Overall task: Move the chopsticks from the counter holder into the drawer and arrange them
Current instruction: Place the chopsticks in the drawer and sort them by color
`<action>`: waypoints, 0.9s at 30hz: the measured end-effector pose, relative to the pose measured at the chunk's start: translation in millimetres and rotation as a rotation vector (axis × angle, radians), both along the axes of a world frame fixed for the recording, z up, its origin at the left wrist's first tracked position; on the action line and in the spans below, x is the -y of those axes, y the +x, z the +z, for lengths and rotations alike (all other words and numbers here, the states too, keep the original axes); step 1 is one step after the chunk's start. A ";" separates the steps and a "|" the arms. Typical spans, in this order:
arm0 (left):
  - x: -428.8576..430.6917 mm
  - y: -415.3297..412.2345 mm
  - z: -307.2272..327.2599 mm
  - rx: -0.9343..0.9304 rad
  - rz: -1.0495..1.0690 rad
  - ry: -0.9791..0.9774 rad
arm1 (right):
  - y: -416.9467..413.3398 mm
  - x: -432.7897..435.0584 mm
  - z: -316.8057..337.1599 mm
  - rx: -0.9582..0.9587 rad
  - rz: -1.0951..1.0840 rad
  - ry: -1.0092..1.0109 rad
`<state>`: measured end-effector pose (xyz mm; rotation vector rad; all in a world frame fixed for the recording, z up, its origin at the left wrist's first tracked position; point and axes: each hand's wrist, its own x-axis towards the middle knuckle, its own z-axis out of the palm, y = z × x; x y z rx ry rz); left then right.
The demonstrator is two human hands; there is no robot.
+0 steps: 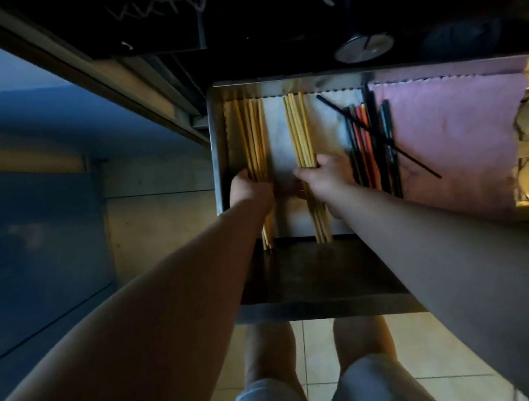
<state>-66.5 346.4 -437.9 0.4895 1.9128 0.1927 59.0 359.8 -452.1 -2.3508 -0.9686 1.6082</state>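
An open metal drawer (217,147) lined with white and pink cloth lies below me. Two bundles of yellow wooden chopsticks lie lengthwise in its left part. My left hand (250,190) is closed around the left bundle (254,138) near its middle. My right hand (325,177) grips the second bundle (299,132), thumb on its left side. Further right lies a group of black and orange chopsticks (368,143), with one black chopstick (417,161) lying diagonally across them. The counter holder is not in view.
The pink cloth (453,143) covers the drawer's right part. A dark counter with a round metal base (363,47) sits above the drawer. The drawer's dark front (318,275) is toward me, above my legs and the tiled floor. A blue cabinet (39,216) stands to the left.
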 end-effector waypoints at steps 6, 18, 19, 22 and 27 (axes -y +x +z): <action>0.3 -7.9 8.1 -0.085 -0.188 0.047 | -15.2 0.8 -11.9 0.074 -0.033 0.011; 10.3 -3.4 11.5 -0.200 -0.962 -0.080 | -16.5 6.7 -0.5 0.257 0.045 0.135; 11.9 -3.7 9.9 -0.205 -1.004 -0.109 | -14.9 6.4 -0.7 0.240 0.043 0.135; 13.1 -2.5 10.1 -0.219 -0.993 -0.154 | -14.2 6.2 4.6 0.186 0.058 0.115; 14.1 -2.8 13.2 -0.283 -0.999 -0.065 | -16.0 8.3 6.6 0.185 0.131 0.191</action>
